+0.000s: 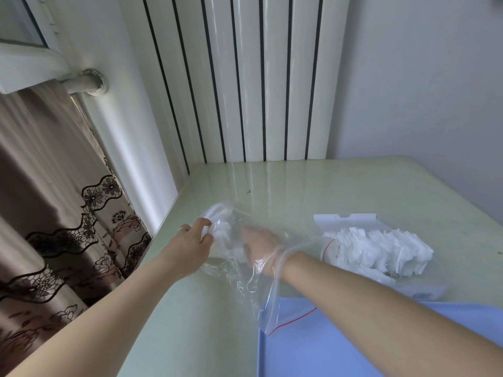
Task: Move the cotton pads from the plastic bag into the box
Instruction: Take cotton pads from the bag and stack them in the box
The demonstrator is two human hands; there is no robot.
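Inside plastic bag [245, 268], right fingers [251, 234] hidden

Soft, even daylight fills my view, entering from the window [19, 20] at upper left. The glossy tabletop [313, 186] carries pale streaks of glare mirroring the radiator [245, 77]. Shadows under my arms are faint and diffuse. Wide-angle distortion bends the radiator lines and the curtain [54, 213] near the edges. My right hand [258, 246] reads hazy behind clear plastic.
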